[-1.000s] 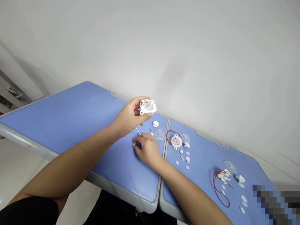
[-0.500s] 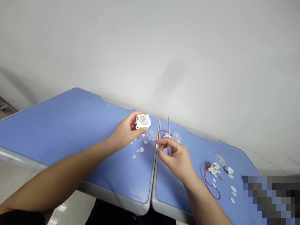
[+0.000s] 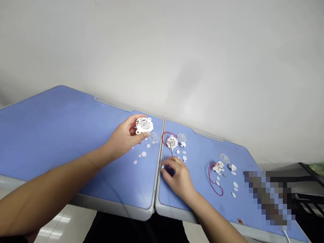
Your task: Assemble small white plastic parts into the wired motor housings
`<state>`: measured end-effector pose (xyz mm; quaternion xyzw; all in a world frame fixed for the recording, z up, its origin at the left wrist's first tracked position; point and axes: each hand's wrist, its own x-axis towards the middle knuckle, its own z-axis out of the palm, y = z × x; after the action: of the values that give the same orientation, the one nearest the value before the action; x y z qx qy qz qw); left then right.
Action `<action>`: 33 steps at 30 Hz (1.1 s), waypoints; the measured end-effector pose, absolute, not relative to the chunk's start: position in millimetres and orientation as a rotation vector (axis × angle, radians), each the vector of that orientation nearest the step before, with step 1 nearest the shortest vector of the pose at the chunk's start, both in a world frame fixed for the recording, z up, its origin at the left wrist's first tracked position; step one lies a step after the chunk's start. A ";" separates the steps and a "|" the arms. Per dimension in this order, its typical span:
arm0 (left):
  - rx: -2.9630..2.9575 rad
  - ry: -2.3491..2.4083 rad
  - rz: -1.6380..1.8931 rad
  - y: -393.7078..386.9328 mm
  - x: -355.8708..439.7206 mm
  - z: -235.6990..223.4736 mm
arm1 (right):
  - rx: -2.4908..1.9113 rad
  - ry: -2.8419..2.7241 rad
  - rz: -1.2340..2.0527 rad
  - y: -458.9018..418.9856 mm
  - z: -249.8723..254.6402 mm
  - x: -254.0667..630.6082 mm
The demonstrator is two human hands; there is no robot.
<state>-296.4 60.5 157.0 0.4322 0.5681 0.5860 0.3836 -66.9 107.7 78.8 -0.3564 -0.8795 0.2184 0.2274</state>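
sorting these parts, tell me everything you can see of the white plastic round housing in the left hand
The white plastic round housing has a clear circular centre and a holed ear at its lower edge. A thin red wire leaves it toward the palm. The left hand holds it tilted above the blue table top.

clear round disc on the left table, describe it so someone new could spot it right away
Two blue-topped tables meet at a seam. On the left one, a person's left hand holds a white plastic housing. Just right of it lies the clear plastic disc, the only see-through piece showing on that table, above small white discs.
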 end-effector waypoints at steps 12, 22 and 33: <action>1.111 1.487 1.451 62.6 -292.1 156.1 | -0.946 -2.372 0.558 108.8 71.4 -60.6; 1.102 1.485 1.424 61.3 -291.1 152.2 | -0.907 -2.284 0.572 108.4 78.1 -60.4; 1.140 1.241 1.401 53.7 -267.1 129.7 | -0.637 -2.090 0.874 113.5 168.9 -92.2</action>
<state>-267.1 53.7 129.7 0.4625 0.5037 0.5686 0.4572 -92.2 113.5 168.9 -0.2498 -0.8199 0.3430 0.3843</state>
